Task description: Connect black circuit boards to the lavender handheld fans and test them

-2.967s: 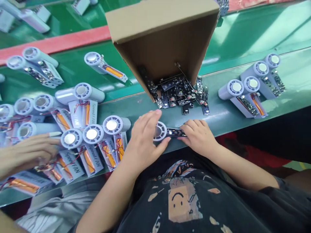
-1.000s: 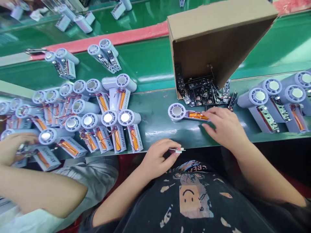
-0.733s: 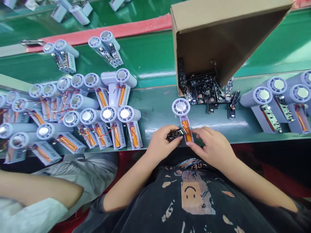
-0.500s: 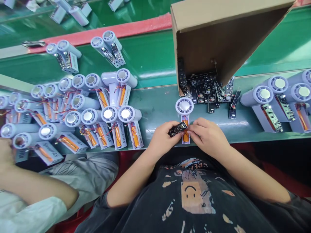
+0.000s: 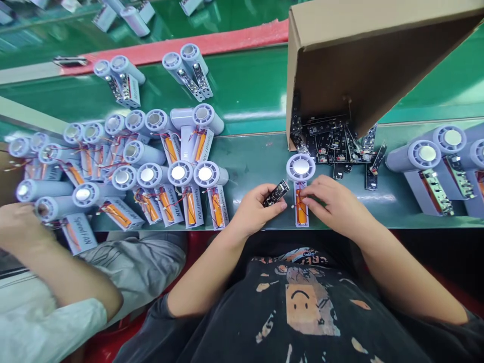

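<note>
My left hand [image 5: 259,209] pinches a small black circuit board [image 5: 276,193], held tilted just left of a lavender handheld fan [image 5: 301,168]. The fan lies on the bench in front of me, its round head pointing away and its handle casing open. Inside the handle is an orange battery [image 5: 301,213] with thin red wires [image 5: 298,194] running over it. My right hand [image 5: 328,201] is at the right side of the handle, thumb and forefinger closed on the wires near the top of the battery. Its other fingers are curled.
A cardboard box [image 5: 294,75] on its side spills black circuit boards [image 5: 333,141] onto the bench. Several fans [image 5: 180,174] with open handles stand at left, others with boards fitted [image 5: 423,156] at right. A co-worker's arm [image 5: 64,267] reaches in at left. Beyond runs a green belt [image 5: 249,91].
My left hand has drawn the circuit board off the battery to the left and turned it steeper. My right fingers have moved up the handle. The whole view has shifted slightly.
</note>
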`<action>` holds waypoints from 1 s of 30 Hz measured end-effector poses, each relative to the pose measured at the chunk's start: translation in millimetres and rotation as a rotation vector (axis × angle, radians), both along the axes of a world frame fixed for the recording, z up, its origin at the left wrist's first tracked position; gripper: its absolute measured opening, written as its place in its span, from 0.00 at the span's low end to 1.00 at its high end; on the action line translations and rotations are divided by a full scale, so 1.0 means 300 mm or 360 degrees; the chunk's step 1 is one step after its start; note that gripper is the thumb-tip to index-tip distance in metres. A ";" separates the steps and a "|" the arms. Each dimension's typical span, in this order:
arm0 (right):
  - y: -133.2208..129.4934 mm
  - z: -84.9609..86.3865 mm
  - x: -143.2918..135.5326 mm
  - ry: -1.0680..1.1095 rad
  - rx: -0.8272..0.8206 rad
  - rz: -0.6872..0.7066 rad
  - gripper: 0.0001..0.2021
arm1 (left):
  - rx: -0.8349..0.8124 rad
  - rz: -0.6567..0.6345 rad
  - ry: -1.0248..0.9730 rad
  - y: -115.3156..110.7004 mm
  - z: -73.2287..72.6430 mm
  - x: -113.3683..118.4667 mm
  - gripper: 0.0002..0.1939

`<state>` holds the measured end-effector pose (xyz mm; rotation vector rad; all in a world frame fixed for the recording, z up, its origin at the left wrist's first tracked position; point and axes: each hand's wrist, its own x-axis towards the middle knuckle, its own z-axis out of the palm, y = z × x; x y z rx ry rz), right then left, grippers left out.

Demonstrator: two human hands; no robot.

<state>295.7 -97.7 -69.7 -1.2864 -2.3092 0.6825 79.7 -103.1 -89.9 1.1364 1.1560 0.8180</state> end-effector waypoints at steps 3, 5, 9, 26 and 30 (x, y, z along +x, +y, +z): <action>-0.010 0.007 0.010 -0.0165 0.0136 0.0102 0.11 | 0.0085 -0.0030 0.0017 -0.004 0.005 0.014 0.11; -0.009 0.016 0.013 -0.0260 0.0195 0.0196 0.11 | 0.0243 -0.0095 0.0118 -0.002 0.012 0.025 0.11; 0.010 0.022 0.024 -0.0395 0.0260 0.0333 0.09 | 0.0592 -0.0278 0.0356 0.014 0.027 0.046 0.10; -0.049 -0.066 -0.006 0.1506 -0.1215 0.0030 0.14 | 0.0748 -0.0328 0.0445 -0.023 0.049 0.051 0.08; -0.061 -0.069 -0.024 0.1657 -0.1411 -0.0151 0.18 | 0.0577 -0.0351 0.0376 -0.008 0.054 0.019 0.04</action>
